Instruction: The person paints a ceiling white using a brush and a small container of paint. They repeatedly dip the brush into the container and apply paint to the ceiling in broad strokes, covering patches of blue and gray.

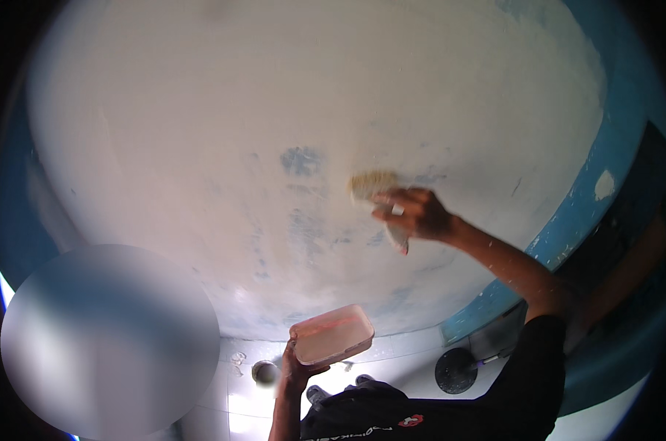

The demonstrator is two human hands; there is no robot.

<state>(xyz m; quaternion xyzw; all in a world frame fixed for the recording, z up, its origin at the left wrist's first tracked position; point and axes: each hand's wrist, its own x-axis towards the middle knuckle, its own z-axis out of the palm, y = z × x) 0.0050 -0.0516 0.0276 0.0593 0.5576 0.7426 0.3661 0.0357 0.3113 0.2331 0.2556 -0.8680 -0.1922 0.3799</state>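
My right hand [414, 214] grips a wide pale-bristled brush [371, 184] against the white wall [186, 110], slightly blurred, with the bristles on a spot right of centre. Faint blue-grey patches show through the white around and below it. Low in the view, my left hand [296, 364] holds a rectangular plastic container [333, 333] by its near left side; it has pale contents and a reddish tint along its inside.
Blue painted bands [590, 176] flank the white area. On the tiled floor [399, 353] stand a small round pot [265, 373] and a dark round object [455, 370] with a handle. A dark panel lies at the right edge. A large blurred circle hides the lower left.
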